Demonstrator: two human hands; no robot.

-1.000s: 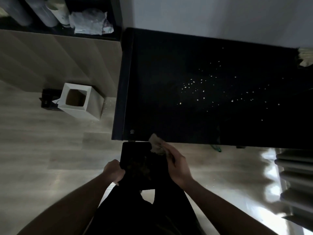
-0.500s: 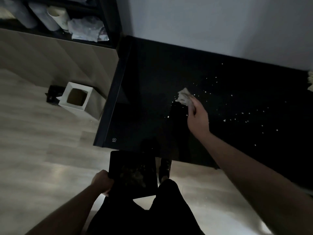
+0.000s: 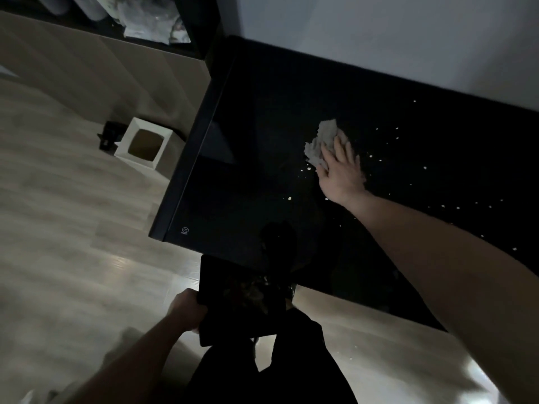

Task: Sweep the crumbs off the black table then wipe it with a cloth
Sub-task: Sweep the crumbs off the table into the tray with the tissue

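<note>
The black table [image 3: 248, 176] fills the middle and right of the head view. Pale crumbs [image 3: 402, 158] lie scattered over its right half, with a few more just left of the cloth. My right hand [image 3: 341, 170] lies flat on a crumpled grey cloth [image 3: 322, 141] and presses it onto the tabletop, fingers spread. Below the table's near edge my left hand [image 3: 186, 309] grips the left side of a black tray [image 3: 233, 298], which holds a small heap of crumbs.
A white square bin [image 3: 144, 145] with an open top stands on the pale wooden floor left of the table. A dark shelf [image 3: 151, 27] with white bundles is at the top left. A white wall runs behind the table.
My right hand has gone from the tray at the table's near edge out onto the tabletop with the cloth, and now lies flat on it among the crumbs. The left hand still holds the tray.
</note>
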